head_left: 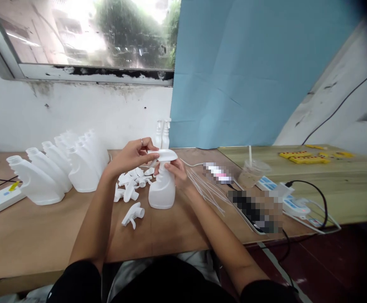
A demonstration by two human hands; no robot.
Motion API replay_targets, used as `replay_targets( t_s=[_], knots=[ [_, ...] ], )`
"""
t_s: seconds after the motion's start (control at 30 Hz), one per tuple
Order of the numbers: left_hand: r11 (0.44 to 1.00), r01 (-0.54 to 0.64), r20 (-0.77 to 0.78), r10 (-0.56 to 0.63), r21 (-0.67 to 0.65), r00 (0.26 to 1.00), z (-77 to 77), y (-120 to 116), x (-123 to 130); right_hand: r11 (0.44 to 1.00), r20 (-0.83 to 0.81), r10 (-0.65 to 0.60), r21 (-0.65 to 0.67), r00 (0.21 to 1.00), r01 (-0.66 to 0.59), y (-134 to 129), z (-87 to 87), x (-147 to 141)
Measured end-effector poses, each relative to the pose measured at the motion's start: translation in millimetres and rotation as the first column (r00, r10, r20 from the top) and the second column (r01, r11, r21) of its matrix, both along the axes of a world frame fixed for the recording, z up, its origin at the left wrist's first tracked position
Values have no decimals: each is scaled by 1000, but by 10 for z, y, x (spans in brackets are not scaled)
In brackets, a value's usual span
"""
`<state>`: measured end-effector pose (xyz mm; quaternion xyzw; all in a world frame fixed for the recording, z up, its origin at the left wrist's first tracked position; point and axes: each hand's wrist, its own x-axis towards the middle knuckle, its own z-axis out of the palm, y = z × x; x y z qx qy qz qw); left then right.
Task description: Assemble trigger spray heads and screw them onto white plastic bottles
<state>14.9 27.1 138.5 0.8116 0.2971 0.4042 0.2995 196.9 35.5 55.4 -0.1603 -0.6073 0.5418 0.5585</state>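
A white plastic bottle (162,192) stands upright on the brown tabletop, with a white spray head (167,155) on its neck. My left hand (136,155) has its fingers closed on the left end of the spray head; a ring shows on one finger. My right hand (178,173) is wrapped round the neck area just below the head, fingers closed. Whether the head is fully seated is hidden by my fingers. Several loose spray heads (130,190) lie in a pile left of the bottle, and a single one (133,215) lies nearer to me.
Several open white bottles (41,181) stand at the left. Behind my hands are bottles with spray heads (166,134). Thin tubes (207,189), a phone (249,210), a plastic cup (254,170) and a power strip (289,202) lie to the right.
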Motion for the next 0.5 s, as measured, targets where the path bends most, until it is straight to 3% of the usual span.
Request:
replay_targets(
  t_s=[0.33, 0.5],
  knots=[
    [995, -50, -38, 53, 91, 998, -26, 45, 23, 997, 30, -73, -27, 997, 74, 62, -18, 0],
    [994, -56, -29, 59, 96, 998, -35, 76, 35, 996, 54, -13, -91, 998, 18, 46, 40, 20]
  ],
)
